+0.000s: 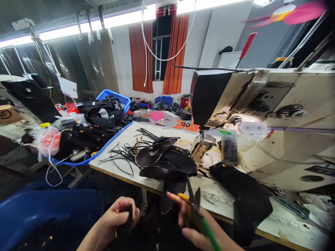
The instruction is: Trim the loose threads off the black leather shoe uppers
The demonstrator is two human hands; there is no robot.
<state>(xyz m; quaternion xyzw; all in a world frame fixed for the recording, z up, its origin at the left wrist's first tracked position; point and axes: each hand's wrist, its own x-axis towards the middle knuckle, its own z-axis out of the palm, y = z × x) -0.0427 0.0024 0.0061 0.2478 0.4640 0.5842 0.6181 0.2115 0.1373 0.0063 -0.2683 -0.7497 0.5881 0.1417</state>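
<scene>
Worktable [123, 153] w/ sewing machine [261, 115]; right hand [193, 223] grips scissors [195, 205], left hand [117, 219] black strip [130, 214].

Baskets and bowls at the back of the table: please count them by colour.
Blue baskets: 2, one large and one small
Pink bowl: 1
Total: 3
</scene>
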